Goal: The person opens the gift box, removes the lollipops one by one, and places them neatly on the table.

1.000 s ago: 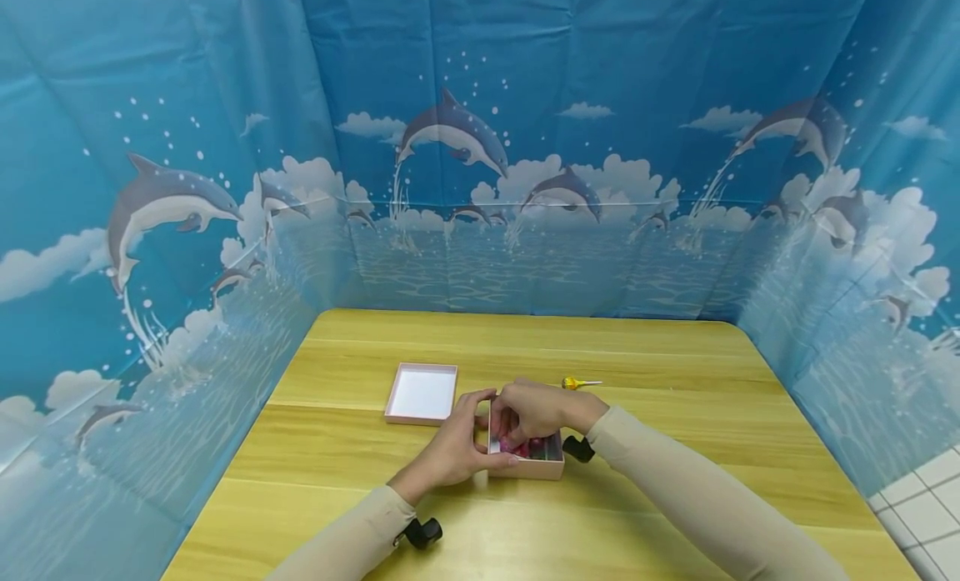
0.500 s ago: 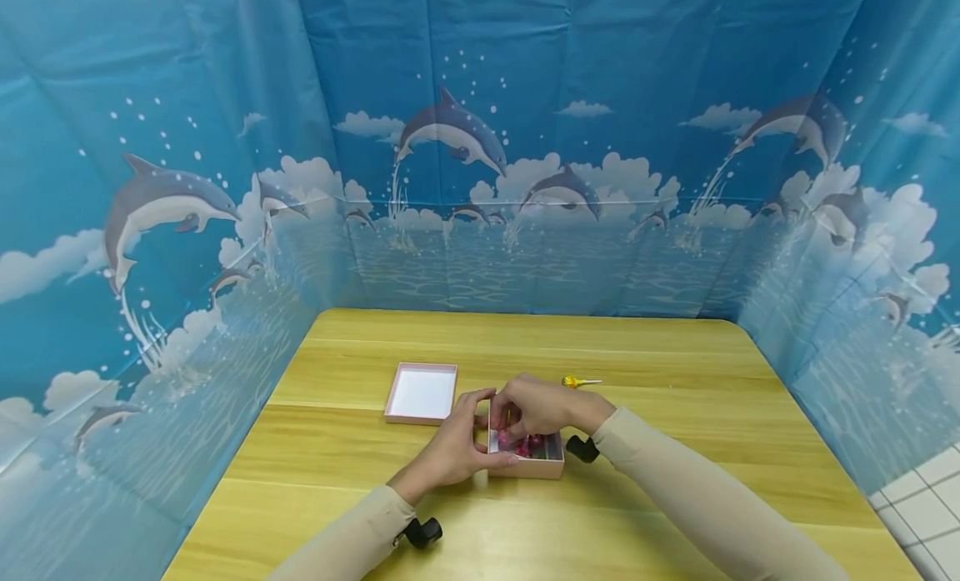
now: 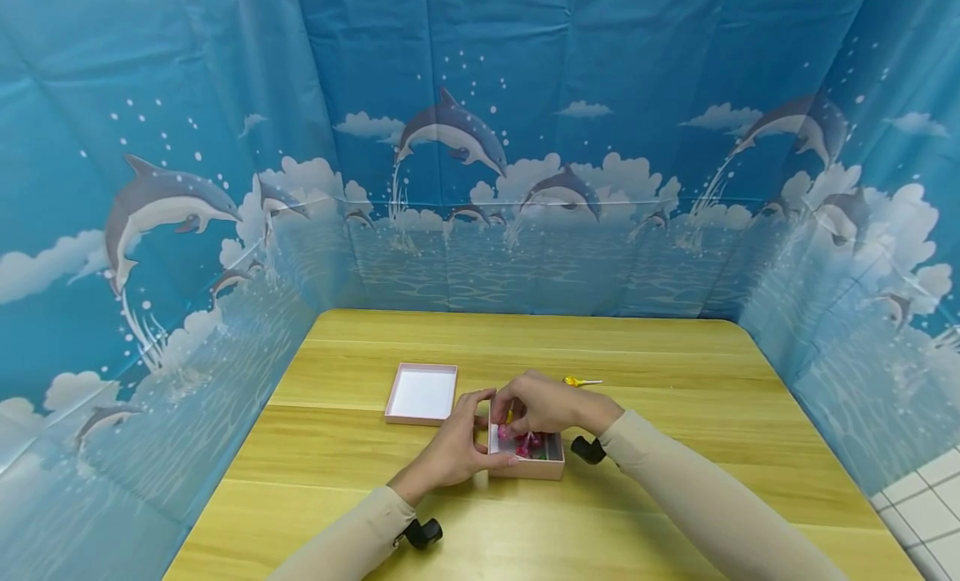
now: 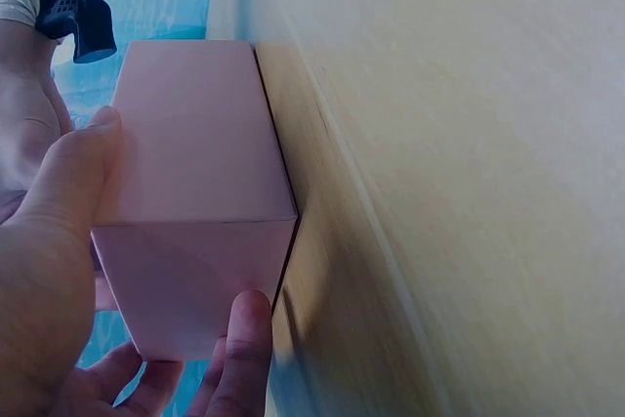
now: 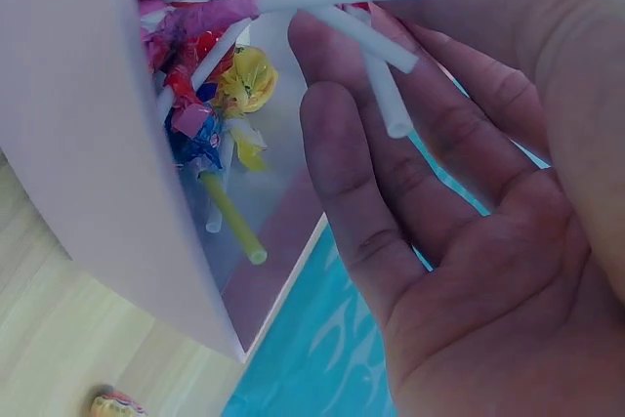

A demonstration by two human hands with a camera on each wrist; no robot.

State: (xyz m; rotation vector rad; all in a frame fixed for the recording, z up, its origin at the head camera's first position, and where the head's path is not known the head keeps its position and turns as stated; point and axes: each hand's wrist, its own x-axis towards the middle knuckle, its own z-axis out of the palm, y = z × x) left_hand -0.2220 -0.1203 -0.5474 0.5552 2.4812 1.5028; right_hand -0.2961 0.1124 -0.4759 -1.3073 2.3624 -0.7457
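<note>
A blue dolphin-printed backdrop (image 3: 480,147) walls in a pale wooden desk (image 3: 675,373) on three sides. From the head view, both hands meet at a small pink box (image 3: 527,467) near the desk's middle. The left hand (image 3: 457,444) clasps the box's left end, thumb and fingers curled round it; the left wrist view adds what the head view hides — the thumb (image 4: 68,178) lies flat on one pink wall and a fingertip (image 4: 244,339) presses the adjoining wall, the box (image 4: 195,202) sitting square on the desk.

The right hand (image 3: 542,404) hovers over the open top. Only the right wrist view shows its grip: the fingers (image 5: 391,95) are loosely curled with white lollipop sticks (image 5: 342,7) lying across them, pinched near the fingertips, their pink-wrapped heads just inside the box. Deeper in the box (image 5: 78,144) lie more wrapped lollipops (image 5: 210,104), one on a yellow stick.

Beyond the right hand, a yellow lollipop (image 3: 574,382) lies alone on the desk. Left of the left hand sits the upturned pink lid (image 3: 422,393), well apart from the box.
</note>
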